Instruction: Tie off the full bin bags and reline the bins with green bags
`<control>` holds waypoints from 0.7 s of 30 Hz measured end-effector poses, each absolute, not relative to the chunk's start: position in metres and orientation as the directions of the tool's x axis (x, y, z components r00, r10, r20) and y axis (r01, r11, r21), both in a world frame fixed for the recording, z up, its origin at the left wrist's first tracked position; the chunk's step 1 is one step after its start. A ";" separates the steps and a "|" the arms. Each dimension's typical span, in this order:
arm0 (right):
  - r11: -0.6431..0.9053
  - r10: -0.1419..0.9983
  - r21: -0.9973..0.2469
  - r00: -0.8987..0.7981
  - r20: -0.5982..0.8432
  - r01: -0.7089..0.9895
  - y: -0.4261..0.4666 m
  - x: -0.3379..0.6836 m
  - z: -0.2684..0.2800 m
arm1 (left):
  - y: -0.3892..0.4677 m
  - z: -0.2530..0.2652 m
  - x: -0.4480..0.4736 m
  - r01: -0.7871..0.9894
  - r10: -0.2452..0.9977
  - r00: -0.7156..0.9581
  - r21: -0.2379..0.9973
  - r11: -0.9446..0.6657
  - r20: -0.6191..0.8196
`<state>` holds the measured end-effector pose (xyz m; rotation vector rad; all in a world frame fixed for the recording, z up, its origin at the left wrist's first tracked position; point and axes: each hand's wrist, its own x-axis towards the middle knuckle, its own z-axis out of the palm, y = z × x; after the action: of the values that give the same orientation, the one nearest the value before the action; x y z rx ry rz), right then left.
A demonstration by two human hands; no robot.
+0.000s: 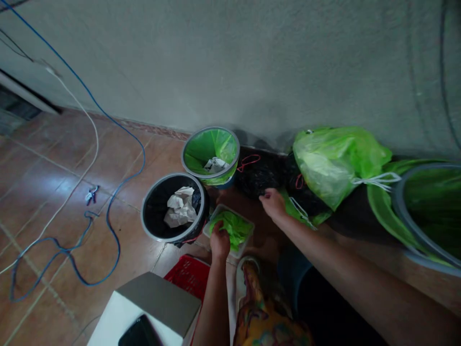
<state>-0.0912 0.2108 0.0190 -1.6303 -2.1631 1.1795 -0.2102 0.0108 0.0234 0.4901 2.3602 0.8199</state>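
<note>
My left hand (219,241) reaches into a clear plastic tray (248,235), its fingers closed on a crumpled light-green plastic bag (236,229). The fingers of my right hand (274,204) are curled in a pinch at the near edge of a black garbage bag (257,173) with a red drawstring. Whatever lies between those fingertips is hidden. Left of the tray stands a black-lined bin (144,216) holding crumpled paper (181,207). Behind it, against the wall, is a bin with a green liner (201,158) and some printed paper inside.
A filled green garbage bag (334,158) with white ties leans by the wall, beside another green-lined bin (398,192) at right. A white box (144,298) carrying a dark phone (140,331) and a red basket (189,274) are close by. Blue cable (118,240) and keys (91,194) lie on the tiles.
</note>
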 end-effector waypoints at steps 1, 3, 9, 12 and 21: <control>0.183 0.798 -0.639 -0.493 -0.348 0.747 0.188 -0.088 0.015 | -0.002 0.015 -0.204 0.157 0.501 -0.761 0.633 0.758 -0.412; 0.454 0.591 -0.553 -0.700 -0.400 0.699 0.145 -0.082 0.010 | -0.014 0.007 -0.194 0.208 0.525 -0.756 0.617 0.759 -0.392; 0.561 0.581 -0.429 -0.706 -0.406 0.708 0.126 -0.091 0.020 | 0.002 0.005 -0.191 0.428 0.613 -0.704 0.474 0.770 -0.359; 0.301 0.703 -0.713 -0.653 -0.283 0.634 0.165 -0.093 0.043 | 0.001 -0.007 -0.193 0.471 0.591 -0.692 0.361 0.805 -0.414; -0.346 0.909 -0.937 -0.258 -0.327 -0.033 0.214 -0.036 0.117 | 0.000 -0.023 -0.190 0.493 0.570 -0.750 0.291 0.820 -0.335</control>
<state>-0.0362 0.2137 0.1171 -1.2692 -1.1475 1.6933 -0.1900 -0.0003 -0.0232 0.7942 2.5909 0.2566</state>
